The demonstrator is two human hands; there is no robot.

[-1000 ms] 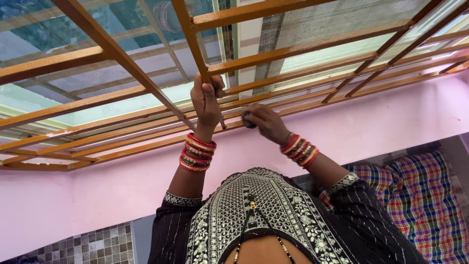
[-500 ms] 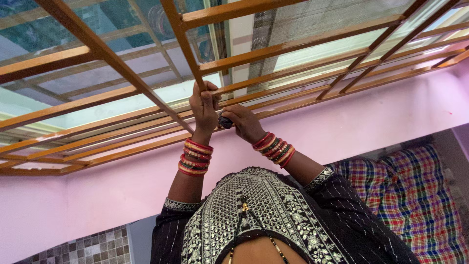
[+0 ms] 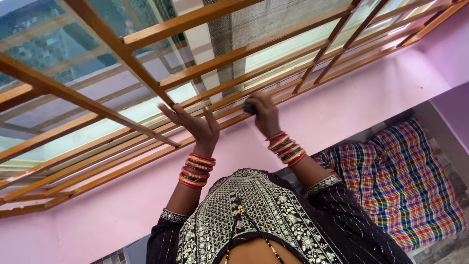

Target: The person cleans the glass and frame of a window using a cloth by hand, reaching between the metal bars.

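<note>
An orange-brown metal window grille (image 3: 146, 34) fills the upper part of the view, with glass and a mesh screen behind it. My left hand (image 3: 194, 125) is open with fingers spread, just below a slanted grille bar (image 3: 132, 122) and not gripping it. My right hand (image 3: 265, 116) is closed around a small dark pad (image 3: 249, 107) and presses it against the grille's lower rails (image 3: 229, 105). Both wrists carry stacks of red and gold bangles. My black embroidered top (image 3: 254, 220) fills the bottom of the view.
A pink wall (image 3: 342, 102) runs under the window. A plaid red, blue and green cloth (image 3: 400, 181) lies at the lower right. A patch of small grey tiles (image 3: 110, 256) shows at the bottom left.
My left hand has let go of the upright grille bar and opened. My right hand with the dark pad has slid right along the lower rails. The view has tilted.
</note>
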